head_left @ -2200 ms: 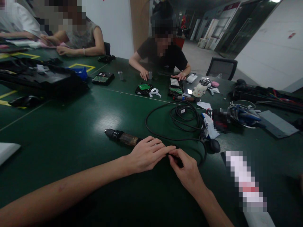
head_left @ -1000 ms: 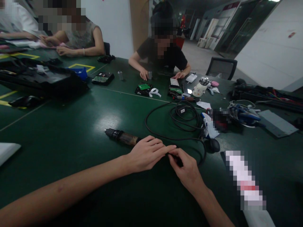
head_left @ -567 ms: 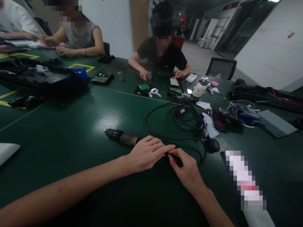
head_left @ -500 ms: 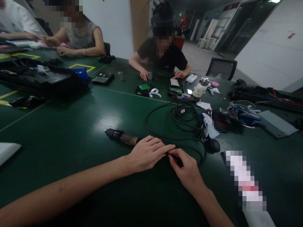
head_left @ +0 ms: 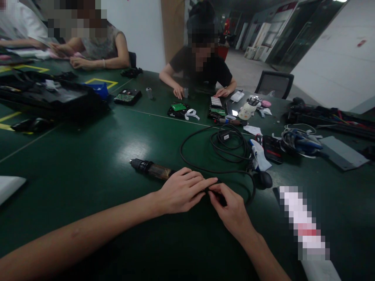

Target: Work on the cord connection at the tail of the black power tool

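A dark electric screwdriver (head_left: 158, 171) lies on the green table with its bit end pointing left. My left hand (head_left: 184, 190) is closed over the rear part of its body, hiding that part from above. Just to the right, my right hand (head_left: 230, 203) pinches with thumb and forefinger at the tool's tail end, where the black cable (head_left: 254, 191) seems to join; the exact spot is covered by the fingers. The cable runs from there in a loop to a loose coil beyond my hands.
Across the table (head_left: 96, 164), a co-worker (head_left: 202, 66) sits by circuit boards in black housings (head_left: 178, 108). A black tray (head_left: 52, 95) stands at the left. Blue-and-white packaging (head_left: 260, 155), a grey plate (head_left: 342, 153) and a white pixelated object (head_left: 304, 224) lie to the right.
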Tool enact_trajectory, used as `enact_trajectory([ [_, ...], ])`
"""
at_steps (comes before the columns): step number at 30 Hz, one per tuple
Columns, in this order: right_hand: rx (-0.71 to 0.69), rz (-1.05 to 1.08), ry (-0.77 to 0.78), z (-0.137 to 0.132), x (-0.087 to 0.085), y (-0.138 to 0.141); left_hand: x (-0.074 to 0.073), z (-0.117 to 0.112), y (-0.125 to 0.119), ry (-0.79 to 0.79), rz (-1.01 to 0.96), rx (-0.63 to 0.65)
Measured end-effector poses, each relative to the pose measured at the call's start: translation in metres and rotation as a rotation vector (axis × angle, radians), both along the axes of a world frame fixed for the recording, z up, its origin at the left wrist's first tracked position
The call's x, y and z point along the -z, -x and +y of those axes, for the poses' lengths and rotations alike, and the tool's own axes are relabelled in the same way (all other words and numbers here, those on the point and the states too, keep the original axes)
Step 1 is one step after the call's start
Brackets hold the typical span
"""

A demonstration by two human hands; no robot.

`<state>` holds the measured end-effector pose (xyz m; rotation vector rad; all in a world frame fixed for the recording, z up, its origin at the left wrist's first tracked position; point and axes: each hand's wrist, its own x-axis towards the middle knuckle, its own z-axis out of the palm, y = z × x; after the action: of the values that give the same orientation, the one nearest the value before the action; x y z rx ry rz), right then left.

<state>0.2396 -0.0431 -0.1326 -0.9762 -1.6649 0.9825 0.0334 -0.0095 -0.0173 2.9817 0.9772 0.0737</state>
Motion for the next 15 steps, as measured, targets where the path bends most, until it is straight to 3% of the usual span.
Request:
enact_trajectory([
  [15, 0.002, -0.007, 0.004, -0.0006, -0.0006, -0.0002, 0.0042, -0.0003, -0.004, -0.072, -0.03, -0.036],
])
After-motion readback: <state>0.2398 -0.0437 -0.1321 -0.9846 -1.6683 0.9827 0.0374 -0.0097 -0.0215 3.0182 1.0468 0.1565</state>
